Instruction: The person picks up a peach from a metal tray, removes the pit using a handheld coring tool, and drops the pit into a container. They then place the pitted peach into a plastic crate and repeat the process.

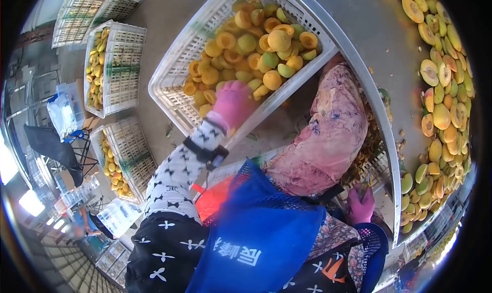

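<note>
Filled crates (123, 67) of fruit stand on the floor at far left. My pink-gloved left hand (231, 104) reaches the apricot-like fruit (279, 40), many pieces halved and pitted, in the white crate (274, 103); blur means I cannot tell if its fingers are apart. That crate looks well stocked. My right hand (360, 205) bends beside something small, its grip unclear. A long heap (442, 116) on the metal table (376, 26) appears left to handle.

To my left, I list: white slatted crates (124, 70) on the floor (165, 11), holding yellow fruit (96, 70); one black folding chair (53, 145); one white bag (61, 113), near it; one pale plastic tub (119, 217); one person (85, 222), beside the tub.
</note>
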Available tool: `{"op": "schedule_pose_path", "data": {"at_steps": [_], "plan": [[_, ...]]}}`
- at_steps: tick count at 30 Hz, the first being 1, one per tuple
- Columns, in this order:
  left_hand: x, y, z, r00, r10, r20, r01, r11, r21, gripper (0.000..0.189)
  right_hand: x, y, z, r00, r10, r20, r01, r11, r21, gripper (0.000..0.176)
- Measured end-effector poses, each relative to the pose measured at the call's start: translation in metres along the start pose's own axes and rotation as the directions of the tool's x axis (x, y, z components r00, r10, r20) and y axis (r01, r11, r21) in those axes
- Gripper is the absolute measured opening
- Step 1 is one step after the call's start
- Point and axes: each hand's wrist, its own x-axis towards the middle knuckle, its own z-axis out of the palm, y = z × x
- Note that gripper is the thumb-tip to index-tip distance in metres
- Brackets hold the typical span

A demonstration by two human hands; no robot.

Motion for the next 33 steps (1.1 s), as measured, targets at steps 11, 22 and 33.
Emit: {"op": "schedule_pose_path", "data": {"at_steps": [11, 22, 33], "plan": [[0.032, 0.069, 0.185, 0.992, -0.116, -0.053, 0.098, 0.959, -0.267, 0.063, 0.010, 0.035, -0.016, 0.983, -0.179, -0.049, 0.170, 0.974, -0.150, 0.029], [0.080, 0.057, 0.208, 0.981, -0.145, 0.128, 0.149, 0.988, -0.025, 0.058, 0.016, 0.050, -0.024, 0.997, -0.067, 0.043, 0.067, 0.998, -0.003, 0.026], [0.002, 0.092, 0.082, 0.878, 0.411, -0.244, -0.474, 0.814, -0.336, 0.049, 0.012, 0.000, -0.011, 0.995, -0.051, 0.091, 0.026, 0.964, 0.263, 0.021]]}}
